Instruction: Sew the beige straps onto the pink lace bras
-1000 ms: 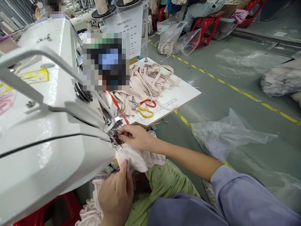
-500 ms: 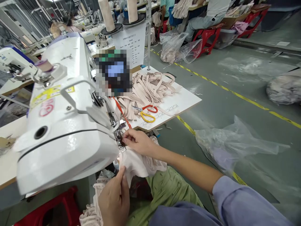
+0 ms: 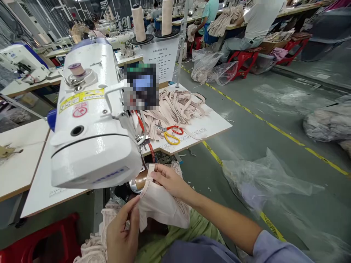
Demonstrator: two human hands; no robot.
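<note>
Well, my left hand has forefinger and thumb pinched on the edge of a pale pink fabric piece, while my right hand grips the narrow band at its upper end — thumb on the near side, fingers curled in behind. The piece hangs between them over my green trousers, just in front of the sewing machine. More pale garments, ruffled along their edges, droop beside my left wrist, near a red plastic stool.

Past my fingers stands the machine's white head (JUKI lettering on its end, a small thread spool on top). Beyond my right hand, on the white tabletop, scissors with one red and one yellow handle lie touching a tangled heap of beige straps. Behind that heap rises a printed size sheet, with two thread cones above it. Clear plastic sprawls over the floor to the right — and farther off, a co-worker sits at another table.
</note>
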